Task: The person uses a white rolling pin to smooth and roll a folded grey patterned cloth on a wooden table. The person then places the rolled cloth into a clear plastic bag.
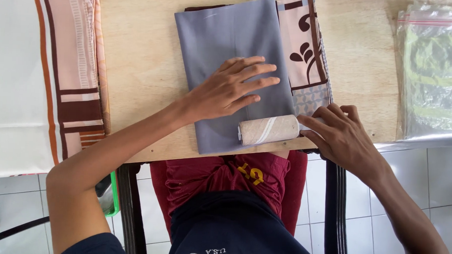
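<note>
L hand [232,89] flat, fingers spread, pressing grey cloth [229,47] on wooden table [143,54]. R hand [338,133], fingers curled, grips end of cardboard roll [268,129] at cloth's near edge w/ patterned fabric [306,49] beside.

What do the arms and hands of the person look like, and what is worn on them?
Both arms are bare from the upper arm down. The left hand and the right hand have no gloves, rings, watch or bracelets. At the bottom edge, a dark navy short sleeve shows on the left arm.
</note>
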